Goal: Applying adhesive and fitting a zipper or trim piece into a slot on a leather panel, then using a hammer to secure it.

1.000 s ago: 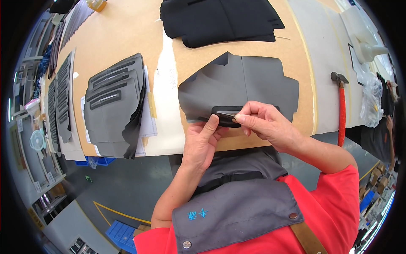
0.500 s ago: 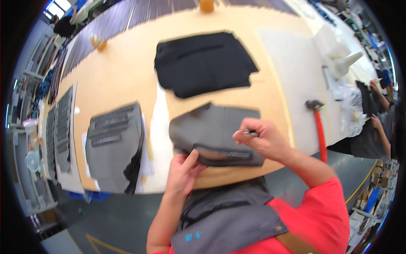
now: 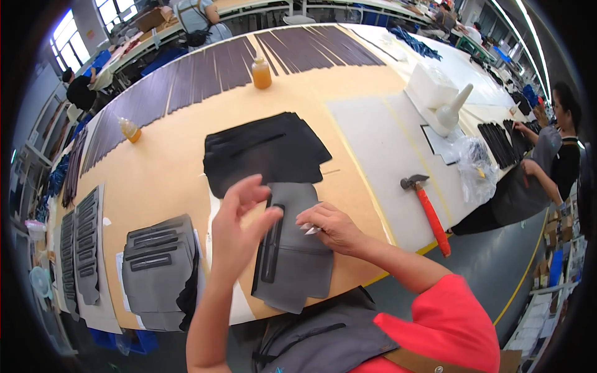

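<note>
A grey panel lies at the near edge of the table in front of me, with a long black-edged slot along its left side. My left hand is raised over the panel's upper left, fingers apart and holding nothing. Over the panel's right side, my right hand is closed on a small pale pointed tool, whose kind I cannot make out. Just beyond both hands rests a black panel stack, partly covered by the grey panel's far end.
Left of me lies a stack of slotted grey panels. A red-handled hammer lies on the right, near a clear plastic bag and a white squeeze bottle. Amber bottles stand farther back. A co-worker is at the right.
The grey panel has turned so its slot runs lengthwise away from me. My left hand has let go of its edge and lifted. My right hand still holds the tool. The view has tilted up.
</note>
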Tool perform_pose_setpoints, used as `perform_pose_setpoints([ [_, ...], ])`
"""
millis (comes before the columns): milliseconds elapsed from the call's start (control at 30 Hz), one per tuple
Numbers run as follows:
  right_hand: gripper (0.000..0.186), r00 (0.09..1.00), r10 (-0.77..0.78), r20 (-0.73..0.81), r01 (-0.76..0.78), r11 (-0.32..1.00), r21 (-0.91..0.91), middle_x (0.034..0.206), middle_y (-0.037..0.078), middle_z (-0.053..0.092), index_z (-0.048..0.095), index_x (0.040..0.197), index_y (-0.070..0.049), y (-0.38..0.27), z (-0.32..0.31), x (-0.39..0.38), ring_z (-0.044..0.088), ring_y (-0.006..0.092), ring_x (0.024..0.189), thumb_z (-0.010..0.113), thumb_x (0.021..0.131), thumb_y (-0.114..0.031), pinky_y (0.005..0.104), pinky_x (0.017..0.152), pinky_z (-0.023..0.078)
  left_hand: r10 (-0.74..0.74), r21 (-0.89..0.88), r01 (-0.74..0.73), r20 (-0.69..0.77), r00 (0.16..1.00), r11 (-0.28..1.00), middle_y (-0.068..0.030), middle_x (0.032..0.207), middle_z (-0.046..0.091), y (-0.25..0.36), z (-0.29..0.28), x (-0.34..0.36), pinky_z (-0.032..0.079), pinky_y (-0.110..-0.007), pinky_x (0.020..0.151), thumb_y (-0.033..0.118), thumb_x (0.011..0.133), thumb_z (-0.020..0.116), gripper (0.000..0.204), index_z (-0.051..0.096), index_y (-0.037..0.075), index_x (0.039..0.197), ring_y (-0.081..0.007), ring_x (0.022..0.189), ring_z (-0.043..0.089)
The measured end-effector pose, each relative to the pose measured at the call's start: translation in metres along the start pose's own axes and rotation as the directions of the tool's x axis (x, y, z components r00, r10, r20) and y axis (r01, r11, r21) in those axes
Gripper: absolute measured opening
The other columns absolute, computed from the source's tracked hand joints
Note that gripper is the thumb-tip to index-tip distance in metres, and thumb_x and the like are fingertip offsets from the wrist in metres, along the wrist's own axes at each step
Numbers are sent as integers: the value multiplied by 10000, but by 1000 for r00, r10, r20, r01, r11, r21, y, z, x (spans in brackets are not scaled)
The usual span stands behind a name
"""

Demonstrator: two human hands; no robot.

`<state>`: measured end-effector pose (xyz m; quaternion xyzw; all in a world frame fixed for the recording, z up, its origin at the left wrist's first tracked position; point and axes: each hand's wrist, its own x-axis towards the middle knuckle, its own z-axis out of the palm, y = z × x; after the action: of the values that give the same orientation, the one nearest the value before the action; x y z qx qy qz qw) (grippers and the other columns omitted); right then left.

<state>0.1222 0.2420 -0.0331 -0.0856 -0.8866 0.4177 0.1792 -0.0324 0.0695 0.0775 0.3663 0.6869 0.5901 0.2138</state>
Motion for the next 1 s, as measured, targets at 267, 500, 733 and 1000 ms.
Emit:
perform_pose_setpoints([
  [267,285,980,-197,6,180,881,-437,1193,116,668,657,1102,4,-9,2,-35,620,293,1081,699,822,-33,396,928,510,317,-939,28,144,938,344,-204,1072,682,99,5,-149,536,-412,786,482,912,746,550,582,80,1250,-350,957,659],
  [500,315,994,84,73,-73,987,-143,1047,118,681,668,1117,-32,-54,-19,-54,650,311,998,675,805,18,408,866,529,504,-941,80,247,828,330,-222,1147,685,66,-7,-168,540,-413,802,524,904,734,613,578,88,1306,-355,991,661],
  [733,204,998,2,58,6,990,-142,1002,126,672,680,1059,-19,-19,-11,25,646,355,949,684,858,-52,427,820,512,30,319,-48,63,998,947,-140,1163,673,-21,-5,-131,500,-381,922,157,885,726,317,681,26,1170,-331,1090,633],
  [1000,269,935,175,307,-97,962,-254,958,147,678,695,1014,-16,-17,5,47,651,356,939,733,888,-251,443,804,492,91,683,-169,149,985,711,-92,1290,628,-84,4,-125,379,-422,1070,233,910,722,301,706,100,1180,-296,1256,537],
])
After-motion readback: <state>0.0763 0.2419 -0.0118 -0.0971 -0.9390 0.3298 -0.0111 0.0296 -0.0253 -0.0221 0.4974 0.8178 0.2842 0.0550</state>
